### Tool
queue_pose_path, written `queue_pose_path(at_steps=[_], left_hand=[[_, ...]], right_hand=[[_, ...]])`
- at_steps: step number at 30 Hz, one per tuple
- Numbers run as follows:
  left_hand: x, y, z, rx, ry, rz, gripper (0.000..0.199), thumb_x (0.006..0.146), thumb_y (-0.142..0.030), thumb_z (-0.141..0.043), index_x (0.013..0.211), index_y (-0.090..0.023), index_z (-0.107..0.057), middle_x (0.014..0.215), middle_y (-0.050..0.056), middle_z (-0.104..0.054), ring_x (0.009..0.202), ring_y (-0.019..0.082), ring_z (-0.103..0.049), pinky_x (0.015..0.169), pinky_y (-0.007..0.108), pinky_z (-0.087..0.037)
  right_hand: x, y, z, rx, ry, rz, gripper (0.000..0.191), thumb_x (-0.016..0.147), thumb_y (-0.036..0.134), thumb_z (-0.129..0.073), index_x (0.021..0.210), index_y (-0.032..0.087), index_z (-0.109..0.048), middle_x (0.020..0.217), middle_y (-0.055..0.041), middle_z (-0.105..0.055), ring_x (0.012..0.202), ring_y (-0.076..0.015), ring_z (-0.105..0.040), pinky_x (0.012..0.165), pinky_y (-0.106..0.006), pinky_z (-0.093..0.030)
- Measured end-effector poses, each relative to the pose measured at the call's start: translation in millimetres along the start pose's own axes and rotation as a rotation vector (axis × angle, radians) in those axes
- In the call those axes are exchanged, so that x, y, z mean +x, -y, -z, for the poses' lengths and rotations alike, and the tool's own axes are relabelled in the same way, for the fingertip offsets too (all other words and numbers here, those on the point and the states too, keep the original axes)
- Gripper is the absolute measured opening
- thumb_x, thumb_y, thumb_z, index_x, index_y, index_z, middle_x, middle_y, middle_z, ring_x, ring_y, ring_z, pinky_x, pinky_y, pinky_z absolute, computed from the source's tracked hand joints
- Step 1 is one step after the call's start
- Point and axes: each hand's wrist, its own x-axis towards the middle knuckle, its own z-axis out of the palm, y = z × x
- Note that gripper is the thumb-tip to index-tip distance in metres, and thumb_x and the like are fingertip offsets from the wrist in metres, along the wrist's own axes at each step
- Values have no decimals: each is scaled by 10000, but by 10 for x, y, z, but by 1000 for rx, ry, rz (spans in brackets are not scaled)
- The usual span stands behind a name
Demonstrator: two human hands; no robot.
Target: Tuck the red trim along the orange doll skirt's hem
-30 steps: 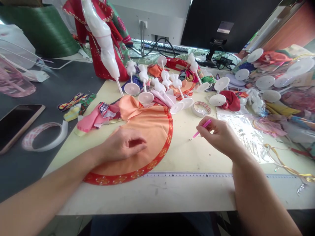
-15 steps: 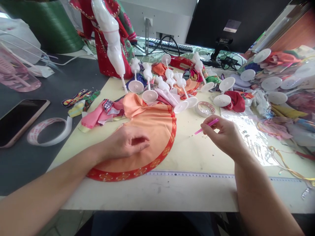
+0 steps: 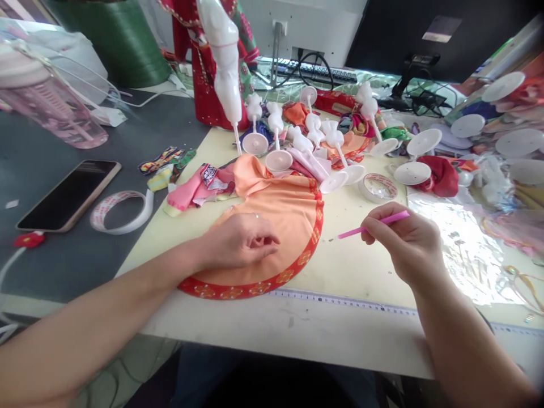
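Across desk (image 3: 348,272): hands apart. Left hand (image 3: 240,242) resting on peach cloth (image 3: 289,204) with red border; right hand (image 3: 402,243) pinching pink plastic stick (image 3: 351,232).

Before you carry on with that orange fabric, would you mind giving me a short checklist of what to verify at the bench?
Left hand resting on the orange fabric: ok.
Right hand pinching the pink stick: ok.
Stick tip clear of the fabric: ok.
Fabric lying flat: not ok, its far end is bunched.
Anything on the stick tip: cannot tell, too small.
Tape roll close to the right hand: ok.
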Motion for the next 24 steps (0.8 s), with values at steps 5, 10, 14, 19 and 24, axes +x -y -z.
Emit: queue_pose_path(at_steps=[5,10,14,19,24], left_hand=[[-7,-60,-15,-9,70,-63,131,873,-187,-545,872,-134,-664,796,41,-668,758,143,-575,677,266,-429],[-21,-46,-37,-9,96,-80,126,867,-189,-552,894,-129,-659,828,52,-672,796,154,-578,704,272,-431],[-31,-25,-42,-11,107,-87,156,884,-231,-536,914,-130,-651,795,50,-655,780,158,-568,681,272,-421],[-32,-39,-37,10,124,-76,140,876,-203,-538,907,-133,-655,828,51,-666,801,160,-570,705,276,-419],[-35,-46,-43,7,122,-68,139,877,-213,-534,906,-147,-653,844,49,-673,817,162,-582,712,276,-421]], right_hand=[[-151,119,-206,81,154,-26,110,823,277,-614,719,241,-601,599,11,-598,561,-142,-573,537,-290,-469],[-244,152,-306,59,244,21,118,833,293,-603,738,222,-609,623,2,-618,568,-140,-586,530,-276,-479],[-274,146,-332,47,308,45,124,839,294,-596,748,212,-614,649,-6,-629,579,-140,-594,540,-276,-489],[-296,147,-351,24,366,78,112,851,277,-582,758,219,-608,662,-5,-635,586,-138,-596,542,-272,-480],[-306,145,-377,29,423,125,83,852,230,-579,773,226,-604,659,5,-636,593,-128,-592,547,-258,-465]])
